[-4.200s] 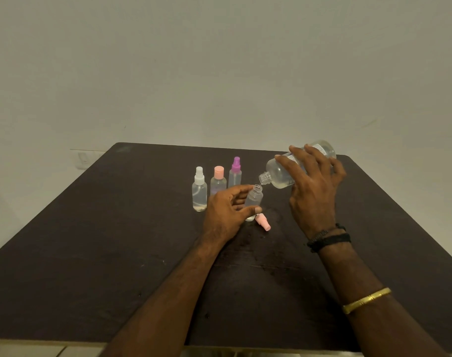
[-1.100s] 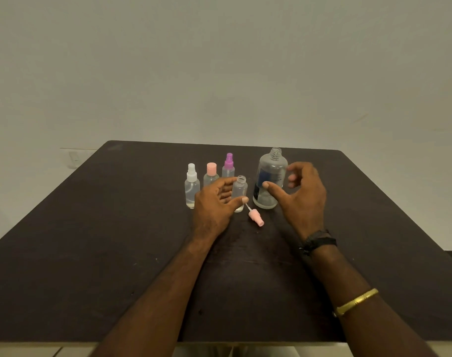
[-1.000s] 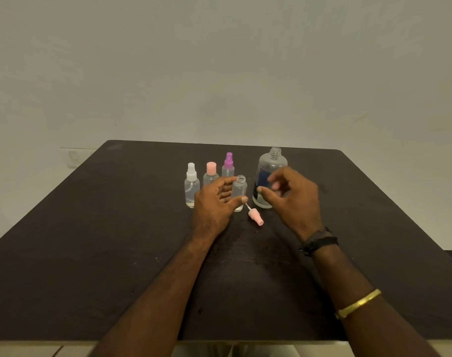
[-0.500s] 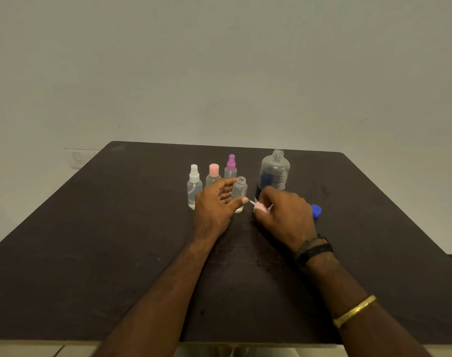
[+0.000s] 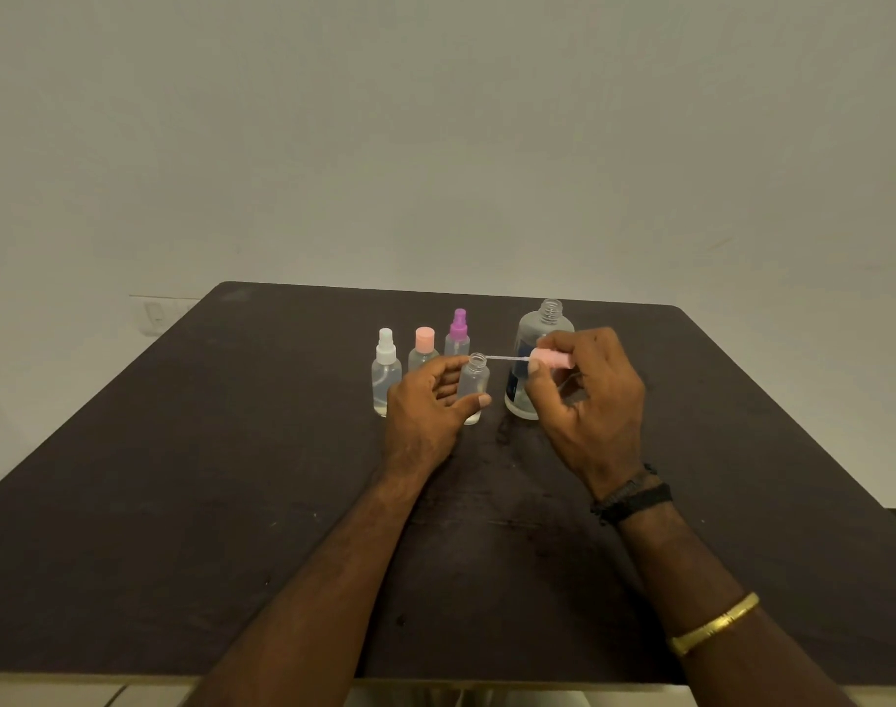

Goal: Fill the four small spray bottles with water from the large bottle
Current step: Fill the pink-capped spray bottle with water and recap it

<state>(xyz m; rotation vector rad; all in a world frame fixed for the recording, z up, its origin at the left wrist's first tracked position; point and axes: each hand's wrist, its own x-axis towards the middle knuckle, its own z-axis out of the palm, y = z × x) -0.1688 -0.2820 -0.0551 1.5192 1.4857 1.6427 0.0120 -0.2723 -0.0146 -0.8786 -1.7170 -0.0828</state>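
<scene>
Pink spray cap (image 5: pixel 552 358) lies sideways, pinched in right hand (image 5: pixel 596 400) fingers (image 5: pixel 538 380), tube (image 5: pixel 504 357) pointing left at the open bottle (image 5: pixel 474 382) (left hand (image 5: pixel 423 408) grips it).

The right hand (image 5: pixel 589 400) has stopped pouring and set the large bottle (image 5: pixel 533 333) upright on the counter (image 5: pixel 231 477), then picked the pink spray cap (image 5: pixel 550 358) off the counter and now pinches it sideways, its thin tube (image 5: pixel 504 358) reaching the mouth of the open small bottle (image 5: pixel 474 382).
</scene>
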